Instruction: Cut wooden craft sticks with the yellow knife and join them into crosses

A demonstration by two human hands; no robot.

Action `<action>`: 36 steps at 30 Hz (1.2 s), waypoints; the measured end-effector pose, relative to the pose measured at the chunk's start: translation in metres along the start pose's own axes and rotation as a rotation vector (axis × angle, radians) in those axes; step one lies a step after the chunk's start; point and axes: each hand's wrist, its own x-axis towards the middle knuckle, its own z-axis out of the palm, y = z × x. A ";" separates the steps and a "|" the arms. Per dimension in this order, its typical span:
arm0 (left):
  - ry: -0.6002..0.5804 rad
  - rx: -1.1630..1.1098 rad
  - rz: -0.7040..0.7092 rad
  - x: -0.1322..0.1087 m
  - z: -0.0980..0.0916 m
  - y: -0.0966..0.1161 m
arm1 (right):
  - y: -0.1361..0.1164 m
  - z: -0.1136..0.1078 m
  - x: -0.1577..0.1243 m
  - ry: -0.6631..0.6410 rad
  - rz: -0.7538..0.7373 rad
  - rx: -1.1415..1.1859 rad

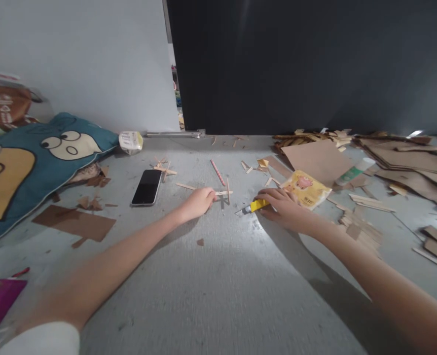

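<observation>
Head view: a small cross-shaped piece of thin, pale wooden sticks [228, 193] was on the grey tabletop [211, 296], near the centre of the work area and just right of the left hand [199, 202]. The left fingers were closed in a pinch on one end of this piece. The right hand [283, 209] was grasping a yellow-handled utility knife with a grey metal tip [256, 205], its fingers curled over the handle. The tip pointed left, near the stick piece but apart from it.

A slim red-and-white patterned rod [217, 172] lay just beyond the stick piece. A flat black rectangular phone [147, 187] lay left of the left hand, with a cluster of crossed pale sticks [165, 170] just beside its far end. A yellow printed packet [312, 189] was next to the right hand; behind it, a tan cardboard sheet [314, 160] and a white-and-green cylindrical tube [355, 171] were observed. A teal cushion with cartoon faces [68, 130] occupied the far left, near a brown rectangular cardboard piece [74, 222].
</observation>
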 end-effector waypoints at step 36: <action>-0.016 0.311 0.208 -0.027 0.004 -0.011 | -0.140 0.019 -0.012 0.272 0.210 0.319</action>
